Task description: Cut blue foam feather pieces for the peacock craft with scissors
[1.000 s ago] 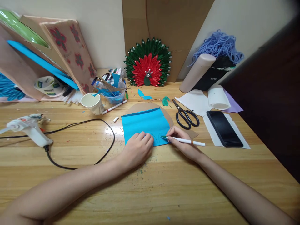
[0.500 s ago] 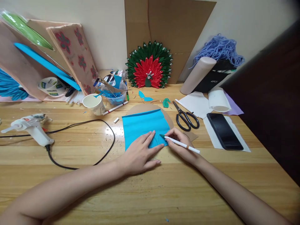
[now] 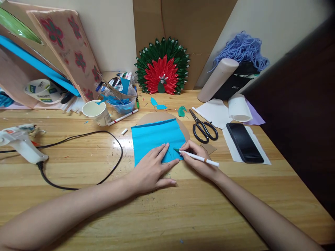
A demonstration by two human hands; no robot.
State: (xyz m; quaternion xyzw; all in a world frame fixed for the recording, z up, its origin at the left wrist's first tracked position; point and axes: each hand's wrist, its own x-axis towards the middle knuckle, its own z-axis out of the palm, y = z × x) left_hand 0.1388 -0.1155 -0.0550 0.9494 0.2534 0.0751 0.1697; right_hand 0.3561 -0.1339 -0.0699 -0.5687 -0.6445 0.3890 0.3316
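A sheet of blue paper with a folded top edge lies over a round piece of brown cardboard. My left hand rests flat on its lower part, fingers spread. In my right hand is a white marker, pinched near its green tip, which meets the paper just right of my left fingers. Thin curved lines show on the paper there. Beyond the sheet lie blue leaf-shaped cutouts and a green bird-shaped cutout.
Black-handled scissors and a phone lie to the right. On the left are a glue gun with its looping cord, a paper cup and a plastic tub. A red and green peacock decoration stands at the back.
The whole view has shifted a little, so everything appears further left and slightly higher. The marker tip stays on the paper near the drawn curves; my left hand remains flat.
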